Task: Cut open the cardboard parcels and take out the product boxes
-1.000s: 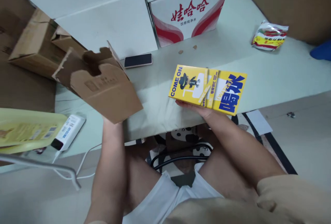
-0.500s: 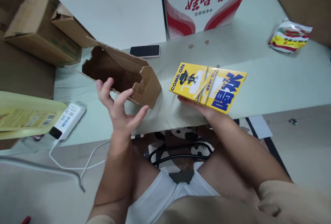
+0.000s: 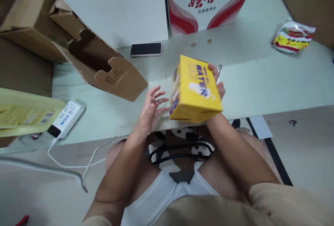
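A yellow printed carton (image 3: pixel 191 87) with blue lettering is tilted above the table's front edge. My right hand (image 3: pixel 218 81) grips it from the far right side, part of the hand hidden behind it. Just left of the carton, my left hand (image 3: pixel 152 109) is open with fingers spread, apart from it by a small gap. Farther left stands an open-topped brown cardboard box (image 3: pixel 122 78) with wavy cut edges; neither hand touches it.
A phone (image 3: pixel 146 49) lies in front of large white boxes (image 3: pixel 208 7). A snack bag (image 3: pixel 294 36) rests at the right. At left are a white power bank (image 3: pixel 67 120) with a cable, a yellowish jug (image 3: pixel 28 113) and brown cartons (image 3: pixel 31 24). A pen-like object (image 3: pixel 219 73) lies behind my right hand.
My right hand has turned the yellow carton so another face shows. The left hand has left the cardboard box and moved right toward the carton. The cardboard box has shifted left.
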